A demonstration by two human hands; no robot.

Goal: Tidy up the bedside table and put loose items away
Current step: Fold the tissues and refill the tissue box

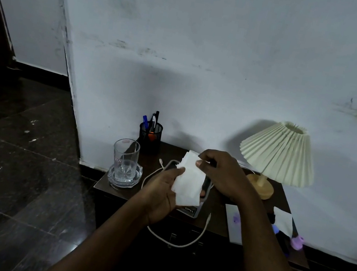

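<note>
View: head, 1 camera.
Left hand (163, 194): under the white tissue (188, 186), thumb curled over its left edge, gripping it.
Right hand (222, 174): pinching the tissue's top edge, thumb against forefinger.
Tissue location: between the 2 hands, lifted above the bench (171, 152).
Left of left hand: glass (124, 159); pen holder (150, 136) behind it.
Right of right hand: lamp (281, 153); nearer, 1 second tissue (283, 219) lying on the bench.
Below hands: white cable (177, 244).
Step, judged: folding the tissue.
Method: anchor with the left thumb, bring edges together squarely, crease lightly, since thin paper probably tears.
</note>
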